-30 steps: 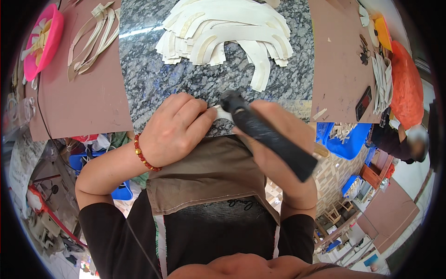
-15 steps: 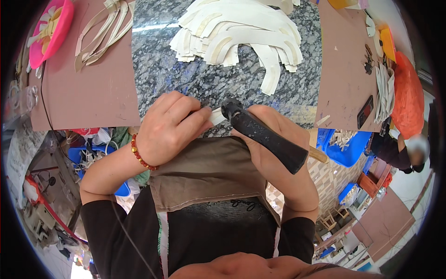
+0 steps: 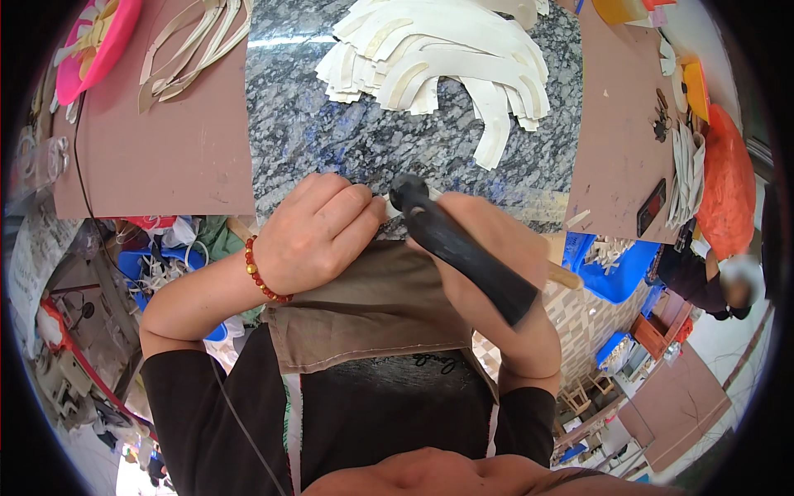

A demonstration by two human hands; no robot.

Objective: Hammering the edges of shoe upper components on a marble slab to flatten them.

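Observation:
My right hand [image 3: 506,236] is closed round the wooden handle of a hammer [image 3: 471,252]. Its long dark head slants across that hand, the rounded face lying low over the near edge of the stone slab [image 3: 331,140]. Just under this face, a small bit of a white strip [image 3: 392,208] shows. My left hand [image 3: 318,227] has its fingers bent together and pressed down at the strip's left end; the fingertips and most of the strip are hidden. Beyond both hands, a pile of curved white pieces [image 3: 438,62] lies stacked on the slab.
Looped pale strips [image 3: 186,54] and a pink basin [image 3: 112,50] lie on the brown board to the left. On the right board are a phone [image 3: 651,207], keys [image 3: 662,120] and pale strips [image 3: 685,178]. A blue bin [image 3: 616,277] stands below; a co-worker's arm [image 3: 699,281] shows far right.
The hammer's face has moved slightly left and now covers more of the white strip. My left fingers have curled in more. The whole view has shifted a little.

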